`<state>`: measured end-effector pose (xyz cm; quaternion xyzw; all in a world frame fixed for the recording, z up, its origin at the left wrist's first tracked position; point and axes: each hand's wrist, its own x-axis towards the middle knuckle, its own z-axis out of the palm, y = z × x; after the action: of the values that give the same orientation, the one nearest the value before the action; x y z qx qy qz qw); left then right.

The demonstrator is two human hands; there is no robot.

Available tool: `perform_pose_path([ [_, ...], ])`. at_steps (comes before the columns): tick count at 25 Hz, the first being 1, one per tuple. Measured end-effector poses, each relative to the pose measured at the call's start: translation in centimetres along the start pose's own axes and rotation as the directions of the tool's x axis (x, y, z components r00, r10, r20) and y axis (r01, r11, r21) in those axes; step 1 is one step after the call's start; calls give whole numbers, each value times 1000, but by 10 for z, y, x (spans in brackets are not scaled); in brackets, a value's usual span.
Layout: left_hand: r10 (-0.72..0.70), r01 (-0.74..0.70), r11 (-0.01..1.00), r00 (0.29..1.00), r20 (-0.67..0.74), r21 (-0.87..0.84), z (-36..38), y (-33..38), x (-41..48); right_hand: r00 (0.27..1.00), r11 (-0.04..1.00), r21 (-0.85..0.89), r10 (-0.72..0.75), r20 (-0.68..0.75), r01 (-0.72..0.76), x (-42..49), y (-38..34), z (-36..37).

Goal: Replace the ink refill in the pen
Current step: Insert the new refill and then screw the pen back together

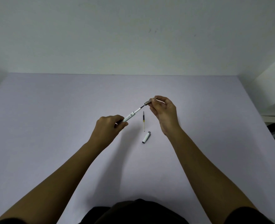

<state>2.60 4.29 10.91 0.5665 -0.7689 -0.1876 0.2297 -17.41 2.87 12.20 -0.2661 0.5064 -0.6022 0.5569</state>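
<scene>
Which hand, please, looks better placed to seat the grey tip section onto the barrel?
The right hand: its fingers already pinch the grey tip section over the refill end, while the left hand only steadies the white barrel.

Two bare hands work above a pale lilac table. The left hand grips the white pen barrel, which slants up to the right. A thin dark refill runs from the barrel's open end into the grey tip section, pinched by the right hand. A second refill lies on the table between the hands, with the white cap just below it.
</scene>
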Motion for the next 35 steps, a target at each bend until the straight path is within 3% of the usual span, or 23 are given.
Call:
perform_pose_path([
  [8, 64, -64, 997, 998, -9, 50, -10, 0, 10, 994, 974, -220, -35, 100, 56, -8, 6, 0],
  [13, 147, -151, 980, 988, 41, 129, -22, -4, 14, 970, 908, -388, -70, 235, 159, -10, 4, -6],
  [20, 290, -295, 948, 955, 63, 119, -35, -15, 15, 950, 899, -401, -52, 307, 178, -17, 3, -8],
  [35, 272, -280, 951, 960, 71, 134, -46, -10, 16, 930, 815, -501, -118, 349, 291, -25, -4, -10],
])
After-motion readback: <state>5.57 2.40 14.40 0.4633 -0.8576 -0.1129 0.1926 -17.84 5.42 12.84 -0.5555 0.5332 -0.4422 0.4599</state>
